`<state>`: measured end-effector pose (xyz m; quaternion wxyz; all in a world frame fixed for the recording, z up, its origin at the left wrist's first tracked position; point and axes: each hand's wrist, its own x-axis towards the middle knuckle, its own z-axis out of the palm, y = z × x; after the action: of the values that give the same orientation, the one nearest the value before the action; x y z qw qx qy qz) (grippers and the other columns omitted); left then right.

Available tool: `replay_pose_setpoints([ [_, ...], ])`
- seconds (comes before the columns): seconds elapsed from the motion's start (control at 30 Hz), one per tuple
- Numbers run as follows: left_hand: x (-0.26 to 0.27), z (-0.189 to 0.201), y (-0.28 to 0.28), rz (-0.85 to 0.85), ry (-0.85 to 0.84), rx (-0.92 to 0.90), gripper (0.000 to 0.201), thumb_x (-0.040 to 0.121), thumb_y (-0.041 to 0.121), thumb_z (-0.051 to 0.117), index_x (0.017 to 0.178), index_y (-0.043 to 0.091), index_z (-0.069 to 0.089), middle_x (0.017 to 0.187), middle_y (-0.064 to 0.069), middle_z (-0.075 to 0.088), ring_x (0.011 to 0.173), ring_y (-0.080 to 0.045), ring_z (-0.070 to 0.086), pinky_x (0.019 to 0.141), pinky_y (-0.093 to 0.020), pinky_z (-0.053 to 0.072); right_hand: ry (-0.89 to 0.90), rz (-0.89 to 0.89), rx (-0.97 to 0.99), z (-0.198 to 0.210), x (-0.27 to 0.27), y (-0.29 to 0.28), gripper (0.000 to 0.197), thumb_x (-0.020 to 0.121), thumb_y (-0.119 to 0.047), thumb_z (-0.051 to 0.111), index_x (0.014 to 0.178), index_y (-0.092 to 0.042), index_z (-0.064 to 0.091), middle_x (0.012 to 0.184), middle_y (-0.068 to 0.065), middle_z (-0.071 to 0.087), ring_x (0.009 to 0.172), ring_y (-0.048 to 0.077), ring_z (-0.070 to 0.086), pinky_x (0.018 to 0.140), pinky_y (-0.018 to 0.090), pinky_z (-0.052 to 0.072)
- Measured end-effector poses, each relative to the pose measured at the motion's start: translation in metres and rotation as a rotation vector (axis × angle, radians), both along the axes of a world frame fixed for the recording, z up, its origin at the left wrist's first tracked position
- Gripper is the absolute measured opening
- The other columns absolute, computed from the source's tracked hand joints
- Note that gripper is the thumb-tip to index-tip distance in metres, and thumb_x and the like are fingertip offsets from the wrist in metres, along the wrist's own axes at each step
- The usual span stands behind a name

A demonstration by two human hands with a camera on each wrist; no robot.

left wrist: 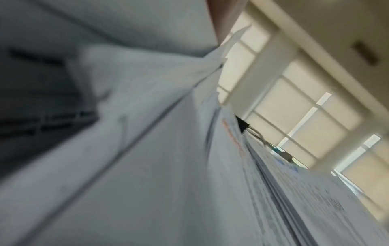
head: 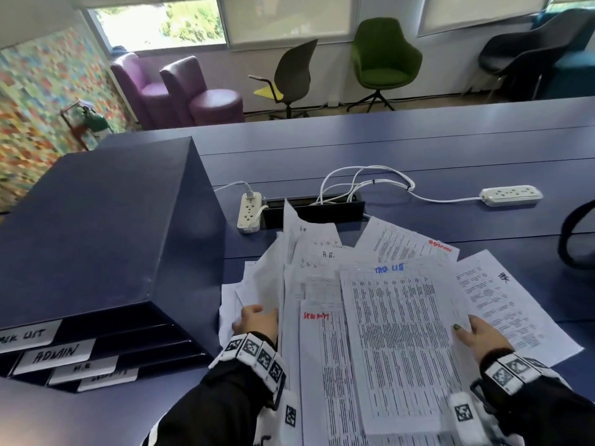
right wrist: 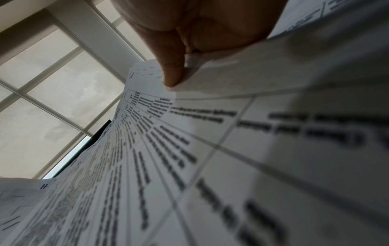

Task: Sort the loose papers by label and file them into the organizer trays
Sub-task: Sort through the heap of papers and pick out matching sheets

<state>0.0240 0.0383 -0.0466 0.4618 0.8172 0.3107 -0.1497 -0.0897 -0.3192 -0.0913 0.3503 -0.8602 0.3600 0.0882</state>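
Observation:
A loose heap of printed papers lies spread on the blue table, with handwritten labels in red, blue and black. My right hand pinches the right edge of the top sheet with the blue label, thumb on top; the right wrist view shows that thumb pressed on the sheet. My left hand holds the left side of the heap, its fingers hidden among the sheets. The left wrist view is blurred and shows mostly paper. The dark blue organizer stands at the left, its trays labelled.
Tray labels face me at the lower left. Two white power strips with cables and a cable slot lie behind the papers. A dark rounded object sits at the right edge. Chairs stand beyond the table.

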Motion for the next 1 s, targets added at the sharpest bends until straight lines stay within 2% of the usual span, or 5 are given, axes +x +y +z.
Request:
replay_pose_setpoints([
  [0.27,0.014,-0.001,0.013,0.193,0.028,-0.2,0.065,0.082,0.012,0.065,0.14,0.009,0.036,0.142,-0.021,0.041,0.125,-0.037,0.044,0.104,-0.039,0.037,0.007,0.014,0.001,0.001,0.001,0.0,0.034,0.093,-0.012,0.051,0.123,0.004,0.051,0.123,0.025,0.056,0.113,0.037,0.053,0.086,0.034,0.036],
  [0.53,0.0,0.01,0.001,-0.328,-0.123,-0.01,0.022,0.089,0.015,0.052,0.083,0.019,0.073,0.082,-0.004,0.071,0.082,-0.025,0.064,0.073,-0.027,0.051,-0.008,0.006,0.011,-0.002,0.002,-0.001,0.034,0.092,-0.011,0.052,0.122,0.005,0.051,0.123,0.025,0.056,0.114,0.038,0.052,0.092,0.036,0.037],
  [0.6,-0.005,0.011,-0.008,-0.439,-0.158,0.13,0.029,0.09,0.015,0.05,0.107,0.025,0.072,0.114,-0.008,0.066,0.108,-0.025,0.06,0.092,-0.032,0.049,-0.007,0.007,0.014,-0.001,0.002,-0.001,0.034,0.092,-0.011,0.052,0.123,0.005,0.051,0.122,0.026,0.057,0.113,0.038,0.053,0.092,0.037,0.037],
  [0.7,-0.009,0.019,-0.012,-0.408,-0.121,0.319,0.04,0.092,0.032,0.051,0.132,0.028,0.053,0.157,-0.007,0.015,0.143,-0.027,0.014,0.118,-0.04,0.016,-0.01,0.001,0.017,-0.003,0.001,-0.002,0.034,0.092,-0.012,0.052,0.122,0.005,0.051,0.122,0.025,0.057,0.112,0.037,0.054,0.092,0.037,0.038],
  [1.0,-0.004,0.011,0.014,-0.313,0.133,0.196,0.043,0.078,0.054,0.053,0.119,0.042,0.054,0.134,-0.011,0.034,0.123,-0.036,0.037,0.109,-0.047,0.031,-0.006,0.021,0.01,-0.005,0.001,-0.004,0.034,0.093,-0.016,0.052,0.122,0.001,0.053,0.122,0.022,0.059,0.111,0.035,0.055,0.091,0.036,0.04],
])
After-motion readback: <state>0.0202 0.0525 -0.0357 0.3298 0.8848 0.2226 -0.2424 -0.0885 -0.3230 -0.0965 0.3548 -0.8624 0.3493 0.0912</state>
